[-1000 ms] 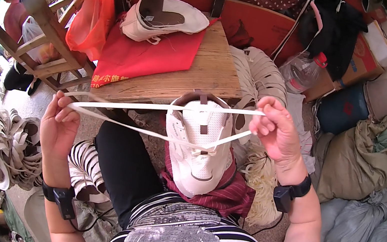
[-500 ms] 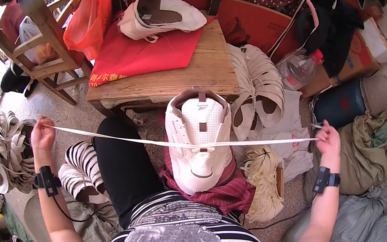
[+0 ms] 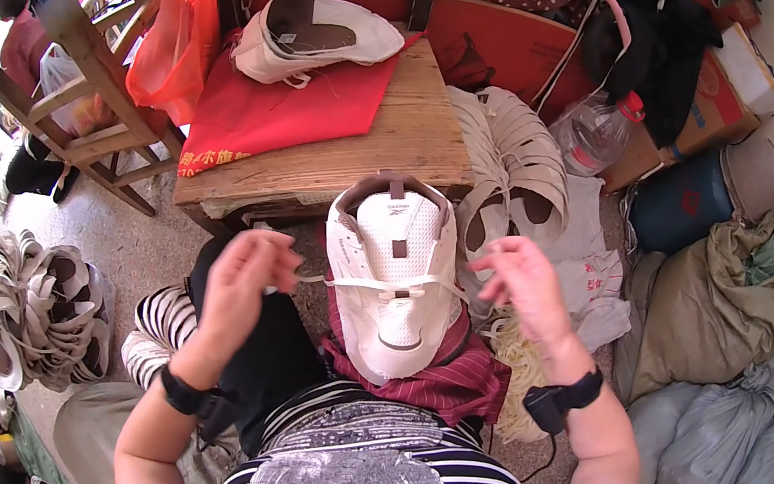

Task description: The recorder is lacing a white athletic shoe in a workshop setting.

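Note:
A white shoe upper point(image 3: 379, 332) with mesh panels and a brown lining stands toe toward me on a dark red striped cloth point(image 3: 476, 383) over my lap. Across its front lies a flat white shoelace point(image 3: 370, 284), threaded under a small loop at the tongue's base. Left of the upper, my left hand point(image 3: 246, 270) is raised with loosely bent fingers, slightly blurred, near the lace's left part. My right hand point(image 3: 526, 289) hovers to the right of the upper, fingers apart, close to the lace's other side. Where the lace ends run is hard to make out.
Ahead is a wooden stool point(image 3: 430, 127) bearing a red bag point(image 3: 335, 122) and another pale shoe upper point(image 3: 308, 37). Stacked uppers point(image 3: 42, 309) lie at left, more point(image 3: 523, 152) beyond the stool. Bundled cream laces point(image 3: 519, 364) sit by my right side, near grey sacks point(image 3: 729, 448).
Both hands have come inward from wide apart toward the shoe upper. The lace, stretched taut between them before, now lies slack and curved across the upper.

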Action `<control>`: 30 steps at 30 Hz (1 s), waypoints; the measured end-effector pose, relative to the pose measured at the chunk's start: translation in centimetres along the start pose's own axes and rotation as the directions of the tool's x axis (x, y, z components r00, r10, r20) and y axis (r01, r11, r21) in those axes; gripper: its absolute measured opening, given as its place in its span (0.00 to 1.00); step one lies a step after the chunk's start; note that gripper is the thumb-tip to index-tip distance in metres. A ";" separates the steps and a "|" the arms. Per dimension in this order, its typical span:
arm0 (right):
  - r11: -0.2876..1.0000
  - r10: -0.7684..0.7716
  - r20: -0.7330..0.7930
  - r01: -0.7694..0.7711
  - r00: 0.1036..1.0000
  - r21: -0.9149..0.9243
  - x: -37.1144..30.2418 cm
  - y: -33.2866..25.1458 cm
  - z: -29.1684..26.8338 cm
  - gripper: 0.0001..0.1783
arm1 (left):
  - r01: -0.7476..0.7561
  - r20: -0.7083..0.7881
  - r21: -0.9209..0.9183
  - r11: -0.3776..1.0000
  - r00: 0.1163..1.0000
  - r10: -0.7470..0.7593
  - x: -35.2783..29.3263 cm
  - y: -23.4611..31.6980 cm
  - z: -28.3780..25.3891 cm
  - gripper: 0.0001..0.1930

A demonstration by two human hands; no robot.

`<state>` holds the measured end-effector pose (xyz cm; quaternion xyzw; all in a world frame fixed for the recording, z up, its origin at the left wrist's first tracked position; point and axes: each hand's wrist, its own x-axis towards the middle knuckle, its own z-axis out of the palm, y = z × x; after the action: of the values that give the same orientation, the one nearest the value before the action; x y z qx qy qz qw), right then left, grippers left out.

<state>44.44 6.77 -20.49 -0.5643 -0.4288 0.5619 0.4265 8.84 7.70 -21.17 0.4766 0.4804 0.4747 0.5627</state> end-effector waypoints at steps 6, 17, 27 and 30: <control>0.953 -0.202 0.124 0.224 0.971 -0.202 -0.6 0.8 4.2 0.08 | 0.065 0.284 0.054 0.996 0.956 -0.077 -1.0 -1.0 4.8 0.14; 0.846 -0.170 0.246 0.269 0.954 -0.461 0.3 -1.0 4.0 0.08 | 0.234 0.259 0.154 0.960 0.928 -0.267 -1.2 -1.2 5.7 0.14; 0.084 -0.489 0.566 0.681 0.664 -0.727 0.1 -3.7 5.5 0.05 | 0.024 0.255 0.534 0.845 0.948 -0.188 0.0 0.2 6.1 0.16; 0.042 -0.444 0.607 0.692 0.660 -0.721 0.3 -3.7 5.0 0.04 | 0.042 0.225 0.605 0.795 0.949 -0.221 0.3 1.1 6.4 0.14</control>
<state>39.37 8.07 -17.00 -0.4121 -0.8954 0.0500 0.1612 15.16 7.63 -19.53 0.6566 0.5509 0.1864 0.4803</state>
